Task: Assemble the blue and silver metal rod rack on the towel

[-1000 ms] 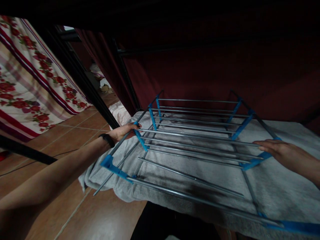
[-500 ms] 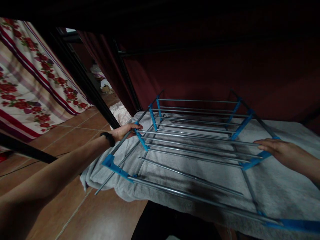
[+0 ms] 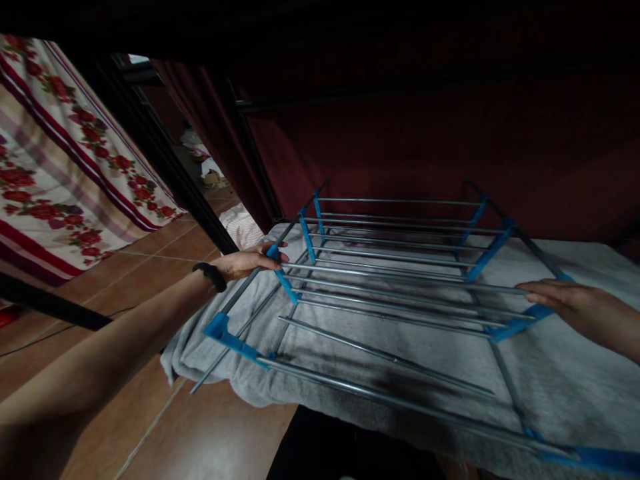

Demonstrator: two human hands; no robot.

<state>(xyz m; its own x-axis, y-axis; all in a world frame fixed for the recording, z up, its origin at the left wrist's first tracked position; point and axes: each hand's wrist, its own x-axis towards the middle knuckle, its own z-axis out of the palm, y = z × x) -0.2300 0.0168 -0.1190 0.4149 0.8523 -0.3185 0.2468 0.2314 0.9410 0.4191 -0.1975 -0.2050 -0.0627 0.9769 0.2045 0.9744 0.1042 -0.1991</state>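
Gripping, left hand: my left hand (image 3: 247, 261) is closed round the rack's left side pole, right at a blue plastic joint, with the thumb on top and the fingers curled beneath. A black wristband (image 3: 204, 275) sits on that wrist.
Resting, right hand: my right hand (image 3: 575, 303) lies on the blue joint of the opposite side, fingers long and nearly flat. Whether the thumb hooks under it I cannot tell.
Rack: the metal rack (image 3: 385, 275), grey rails between blue brackets, lies low between my two hands on a grey towel (image 3: 550, 380). Its far tiers tilt up toward a dark red curtain (image 3: 400, 133).
Doing it well: I judge that both sides want to move together and level, since the rails are thin and the joints are only plastic. A closed grip on the right to match the left would stop the frame twisting. Fingers are best kept out of the places where the brackets meet.
Containers: no box, bin or basket shows. The only thing that bears another is the towel, with the rack on it and one corner hanging off the edge toward the tiled floor (image 3: 165, 253).
Further out: a black post (image 3: 165, 180) slants up at the left, and beyond it hangs a floral striped cloth (image 3: 60, 173).
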